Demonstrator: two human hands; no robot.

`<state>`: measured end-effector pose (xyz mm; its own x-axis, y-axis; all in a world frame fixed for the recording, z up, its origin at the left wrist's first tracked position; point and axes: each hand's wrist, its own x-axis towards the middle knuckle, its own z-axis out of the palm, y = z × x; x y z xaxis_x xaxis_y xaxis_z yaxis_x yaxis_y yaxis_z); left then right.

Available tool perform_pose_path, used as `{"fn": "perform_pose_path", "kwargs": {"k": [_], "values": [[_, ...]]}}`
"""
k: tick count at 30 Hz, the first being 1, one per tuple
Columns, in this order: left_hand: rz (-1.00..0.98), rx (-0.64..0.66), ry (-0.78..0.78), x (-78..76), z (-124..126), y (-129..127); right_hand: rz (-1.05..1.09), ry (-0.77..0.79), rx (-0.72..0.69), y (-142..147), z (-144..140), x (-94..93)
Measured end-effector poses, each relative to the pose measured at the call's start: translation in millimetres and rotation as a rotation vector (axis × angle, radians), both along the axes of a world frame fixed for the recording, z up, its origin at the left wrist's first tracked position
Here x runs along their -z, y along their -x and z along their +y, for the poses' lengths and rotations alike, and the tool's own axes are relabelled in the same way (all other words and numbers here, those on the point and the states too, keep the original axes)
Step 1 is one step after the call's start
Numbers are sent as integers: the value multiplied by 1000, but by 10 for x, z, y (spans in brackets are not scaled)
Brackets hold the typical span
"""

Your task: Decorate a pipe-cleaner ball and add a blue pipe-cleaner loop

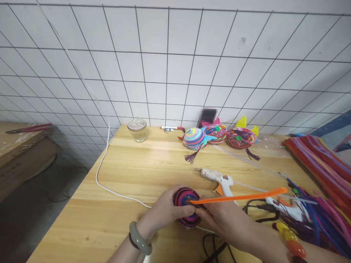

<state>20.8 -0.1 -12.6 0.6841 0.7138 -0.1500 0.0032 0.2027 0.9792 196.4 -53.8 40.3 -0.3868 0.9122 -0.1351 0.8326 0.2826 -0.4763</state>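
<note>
Coiled disc: a round, fuzzy coiled disc (187, 206) of pipe cleaners wound in pink, purple, blue and black rings, low and just right of centre in the frame, held over the wooden table (131, 171).
Orange pipe cleaner: a long, thin, fuzzy orange pipe cleaner (241, 197) runs from the disc's face out to the right, nearly level, its far end free.
Left hand: the left hand (167, 212) curls around the disc's left edge, thumb across the front, fingers closed on it; a smooth pale-green bangle (139, 239) sits on the wrist.
Right hand: the right hand (222, 215) comes in from the lower right, fingertips pinched together at the near end of the orange pipe cleaner beside the disc.
Arm pose: both forearms rise from the bottom edge and meet at the disc.
Glue gun: a white plastic glue gun (219, 179) lies just behind the hands, its white cord (105, 164) trailing left.
Finished pieces: three bright coiled ornaments (216, 137) sit by the tiled wall.
Jar: a clear glass jar (137, 129) stands at the upper-left corner of the table.
Supplies: loose pipe cleaners (320, 168) pile up at the right edge.
</note>
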Motion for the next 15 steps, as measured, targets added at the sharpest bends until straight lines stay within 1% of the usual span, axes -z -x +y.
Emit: {"fn": "perform_pose_path", "kwargs": {"k": [2,6,10,13,15], "values": [[-10,-11,8,-18,1,7,4,-15,2,-5,16,-7],[-69,30,24,-101,2,39,-52,-41,34,-26,22,-63],[19,5,85,-144,15,94,-16,-13,60,-102,25,-165],[31,-25,122,-97,48,143,-6,23,152,-200,16,-152],[-16,-60,130,-51,83,179,-84,15,255,-236,2,-55]]}}
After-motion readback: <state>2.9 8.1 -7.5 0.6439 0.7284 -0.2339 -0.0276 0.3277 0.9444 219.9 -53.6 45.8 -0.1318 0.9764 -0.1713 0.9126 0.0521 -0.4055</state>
